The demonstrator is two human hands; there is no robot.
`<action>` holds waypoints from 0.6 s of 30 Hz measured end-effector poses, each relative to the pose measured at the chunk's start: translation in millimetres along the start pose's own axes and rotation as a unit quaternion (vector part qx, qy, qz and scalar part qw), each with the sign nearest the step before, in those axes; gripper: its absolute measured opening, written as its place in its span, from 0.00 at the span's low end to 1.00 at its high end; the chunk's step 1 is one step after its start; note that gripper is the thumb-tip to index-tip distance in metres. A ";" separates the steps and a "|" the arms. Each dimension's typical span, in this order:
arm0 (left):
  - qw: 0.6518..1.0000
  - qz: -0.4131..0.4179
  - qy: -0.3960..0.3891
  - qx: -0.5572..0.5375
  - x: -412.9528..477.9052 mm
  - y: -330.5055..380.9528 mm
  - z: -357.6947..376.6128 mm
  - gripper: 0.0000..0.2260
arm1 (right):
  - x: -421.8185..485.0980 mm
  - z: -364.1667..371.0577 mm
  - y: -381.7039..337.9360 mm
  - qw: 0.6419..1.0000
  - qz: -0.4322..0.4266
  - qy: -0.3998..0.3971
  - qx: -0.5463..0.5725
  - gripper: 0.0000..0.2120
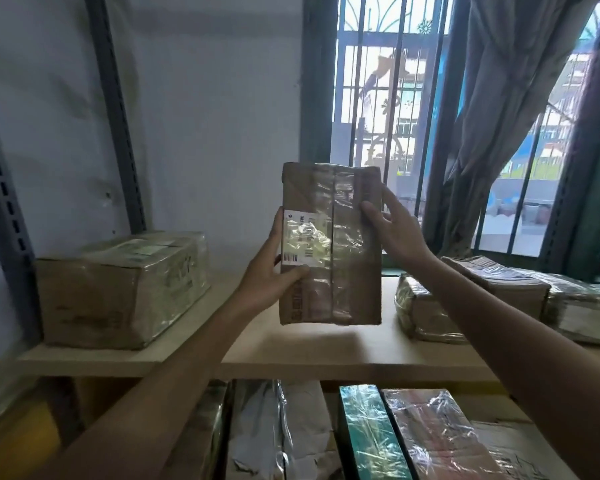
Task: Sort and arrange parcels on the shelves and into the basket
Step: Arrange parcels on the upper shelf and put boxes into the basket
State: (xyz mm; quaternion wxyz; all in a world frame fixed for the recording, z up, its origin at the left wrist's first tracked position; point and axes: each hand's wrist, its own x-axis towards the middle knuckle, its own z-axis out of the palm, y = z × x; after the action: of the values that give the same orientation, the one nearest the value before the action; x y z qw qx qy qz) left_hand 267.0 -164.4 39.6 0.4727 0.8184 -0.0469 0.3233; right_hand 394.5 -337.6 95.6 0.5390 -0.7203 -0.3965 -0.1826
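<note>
A brown cardboard parcel (pixel 340 271), taped with clear tape and bearing a white shipping label on its left side, is held upright above the middle of the wooden shelf (pixel 291 355). My left hand (pixel 274 271) grips its left edge, thumb across the front below the label. My right hand (pixel 395 226) grips its right edge higher up, thumb on the front. The parcel's bottom edge hangs just above the shelf board. No basket is in view.
A large taped box (pixel 118 289) sits at the shelf's left end. Two or three wrapped parcels (pixel 499 299) lie at the right. Several parcels (pixel 378 434) stand on edge on the shelf below. A grey slotted upright (pixel 118 112), wall, barred window and curtain stand behind.
</note>
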 end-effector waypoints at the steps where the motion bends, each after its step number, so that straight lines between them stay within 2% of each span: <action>1: 1.000 0.001 0.001 -0.003 0.5 0.0 0.2 0.39 | -0.5 1.8 1.6 1.000 0.008 -0.002 0.002 0.25; 6: 0.998 -0.025 0.031 -0.048 -2.2 -2.8 -8.0 0.33 | -3.8 15.0 -1.2 0.998 -0.005 -0.054 0.012 0.42; 9: 0.995 -0.029 0.095 -0.034 -4.4 -4.7 -13.1 0.28 | 1.6 28.6 -7.4 0.999 0.000 -0.053 0.008 0.41; 11: 0.993 -0.025 0.111 -0.041 -7.5 -6.4 -17.3 0.23 | 4.1 39.1 -9.0 0.999 0.025 -0.033 -0.011 0.40; 13: 0.996 -0.030 0.074 -0.030 -16.1 -11.9 -24.1 0.28 | 6.6 52.8 -10.1 0.997 0.078 -0.009 -0.011 0.36; 15: 0.999 -0.036 0.018 0.012 -26.5 -19.2 -30.4 0.39 | 10.0 64.9 -8.6 0.982 0.185 -0.027 0.010 0.31; 17: 0.997 -0.052 0.001 0.065 -34.9 -29.3 -38.0 0.42 | 7.2 74.3 -8.0 0.945 0.295 -0.141 0.002 0.24; 18: 0.994 -0.068 0.012 0.084 -38.0 -34.1 -43.2 0.39 | 1.2 78.5 -8.7 0.921 0.326 -0.214 -0.006 0.21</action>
State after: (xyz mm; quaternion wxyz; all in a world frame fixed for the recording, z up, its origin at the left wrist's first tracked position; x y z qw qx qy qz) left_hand 229.1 -119.6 7.3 0.4236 0.8525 0.0416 0.3034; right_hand 375.6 -263.9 74.3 0.4663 -0.8350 -0.2444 0.1596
